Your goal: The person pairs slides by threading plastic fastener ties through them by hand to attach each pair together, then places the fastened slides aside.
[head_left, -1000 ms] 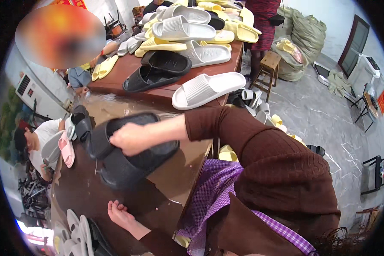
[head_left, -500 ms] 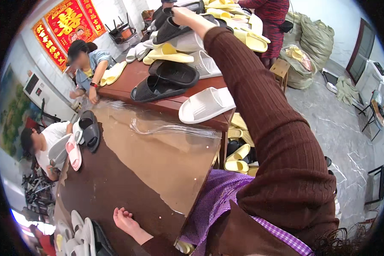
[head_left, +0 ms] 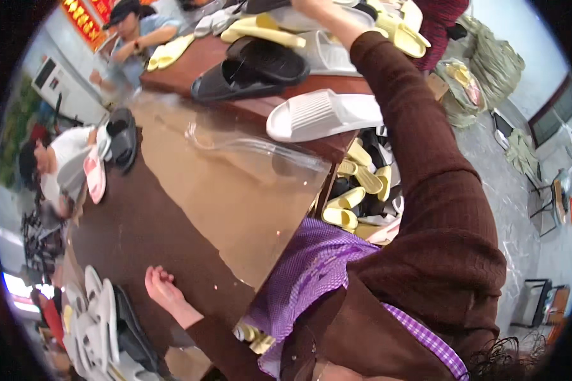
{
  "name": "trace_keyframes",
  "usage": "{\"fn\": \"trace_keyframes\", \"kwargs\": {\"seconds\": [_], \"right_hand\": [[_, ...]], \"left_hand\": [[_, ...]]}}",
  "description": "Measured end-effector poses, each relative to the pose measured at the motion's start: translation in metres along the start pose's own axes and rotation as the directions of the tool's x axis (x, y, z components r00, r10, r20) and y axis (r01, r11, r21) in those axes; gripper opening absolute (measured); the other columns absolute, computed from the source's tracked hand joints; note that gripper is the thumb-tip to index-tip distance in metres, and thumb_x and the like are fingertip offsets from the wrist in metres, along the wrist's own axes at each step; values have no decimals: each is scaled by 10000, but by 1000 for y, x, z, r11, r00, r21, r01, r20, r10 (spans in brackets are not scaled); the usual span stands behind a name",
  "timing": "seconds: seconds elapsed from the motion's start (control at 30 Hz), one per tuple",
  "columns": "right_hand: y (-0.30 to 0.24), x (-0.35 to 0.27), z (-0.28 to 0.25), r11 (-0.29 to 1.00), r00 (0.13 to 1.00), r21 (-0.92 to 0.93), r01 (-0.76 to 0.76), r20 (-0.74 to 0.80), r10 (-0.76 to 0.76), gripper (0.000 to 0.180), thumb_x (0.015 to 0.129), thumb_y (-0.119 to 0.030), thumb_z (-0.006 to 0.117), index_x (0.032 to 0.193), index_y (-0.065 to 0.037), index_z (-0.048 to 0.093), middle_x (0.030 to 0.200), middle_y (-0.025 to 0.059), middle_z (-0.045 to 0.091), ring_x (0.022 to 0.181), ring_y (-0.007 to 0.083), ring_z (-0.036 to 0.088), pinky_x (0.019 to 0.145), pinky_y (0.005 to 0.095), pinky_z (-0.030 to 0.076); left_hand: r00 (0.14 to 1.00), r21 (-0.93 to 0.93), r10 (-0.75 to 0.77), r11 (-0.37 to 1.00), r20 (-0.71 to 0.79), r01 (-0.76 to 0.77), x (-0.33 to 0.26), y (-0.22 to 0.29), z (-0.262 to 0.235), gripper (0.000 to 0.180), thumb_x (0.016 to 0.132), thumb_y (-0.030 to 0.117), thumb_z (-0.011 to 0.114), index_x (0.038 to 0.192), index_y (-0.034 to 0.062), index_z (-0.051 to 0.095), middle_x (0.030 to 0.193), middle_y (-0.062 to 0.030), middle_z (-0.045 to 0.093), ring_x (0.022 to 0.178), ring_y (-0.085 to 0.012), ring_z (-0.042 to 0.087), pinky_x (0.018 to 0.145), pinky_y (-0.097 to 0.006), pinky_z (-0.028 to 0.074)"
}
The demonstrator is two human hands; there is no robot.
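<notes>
My left hand (head_left: 164, 289) hovers over the brown table (head_left: 171, 235), palm turned up, its fingers loosely bent and apart with nothing in them. Stretched out to the far slipper pile, my right hand (head_left: 313, 7) is cut off by the upper edge, so its fingers are hidden. Part of a black slipper (head_left: 267, 5) shows beside it. Below that arm lie a white slipper (head_left: 321, 115) at the raised reddish tabletop's (head_left: 171, 66) edge, a pair of black slippers (head_left: 251, 70), and a yellow slipper (head_left: 260, 30).
Clear plastic strips (head_left: 235, 143) lie along the table's far side. Grey and black slippers (head_left: 102, 317) are heaped at lower left. Two people work across the table, near a pink slipper (head_left: 95, 174). Yellow slippers (head_left: 346, 206) lie below the raised top.
The view has shifted, pushing the far pile up and my right fingers out of the frame; half a second ago they were at a black slipper. My left hand stays empty.
</notes>
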State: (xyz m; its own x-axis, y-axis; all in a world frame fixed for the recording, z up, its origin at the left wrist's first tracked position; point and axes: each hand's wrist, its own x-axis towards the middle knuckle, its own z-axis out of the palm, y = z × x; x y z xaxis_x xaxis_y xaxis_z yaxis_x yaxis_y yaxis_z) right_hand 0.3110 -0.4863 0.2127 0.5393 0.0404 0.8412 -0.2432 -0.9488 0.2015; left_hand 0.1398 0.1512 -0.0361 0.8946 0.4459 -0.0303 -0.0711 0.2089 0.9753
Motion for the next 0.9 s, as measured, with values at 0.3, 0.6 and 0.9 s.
{"fn": "trace_keyframes", "kwargs": {"seconds": [0.3, 0.6, 0.9], "right_hand": [[-71, 22, -25, 886, 963, 384, 260, -175, -206, 155, 803, -151, 545, 886, -28, 592, 811, 178, 600, 787, 354, 579, 701, 439, 458], [-302, -79, -174, 35, 868, 927, 372, -335, -366, 253, 769, -18, 558, 1017, -29, 606, 1011, 146, 631, 950, 243, 606, 791, 314, 478], [-399, -232, -146, -264, 654, 949, -173, -90, -751, 147, 777, -10, 561, 919, -23, 596, 1039, 102, 604, 952, 279, 576, 782, 364, 461]], "left_hand": [[996, -63, -18, 998, -92, 12, -11, 8, 8, 308, 781, 29, 567, 1078, -32, 511, 788, -64, 567, 607, -99, 502, 493, -225, 410], [917, 173, 235, 967, -321, -188, -37, 28, -19, 259, 786, 44, 565, 1028, -37, 521, 803, -66, 555, 609, -119, 520, 515, -233, 445], [376, 931, 882, 346, -282, -114, -41, 164, -145, 349, 791, 201, 617, 1015, -51, 529, 978, -158, 534, 805, -227, 521, 724, -305, 436]]}}
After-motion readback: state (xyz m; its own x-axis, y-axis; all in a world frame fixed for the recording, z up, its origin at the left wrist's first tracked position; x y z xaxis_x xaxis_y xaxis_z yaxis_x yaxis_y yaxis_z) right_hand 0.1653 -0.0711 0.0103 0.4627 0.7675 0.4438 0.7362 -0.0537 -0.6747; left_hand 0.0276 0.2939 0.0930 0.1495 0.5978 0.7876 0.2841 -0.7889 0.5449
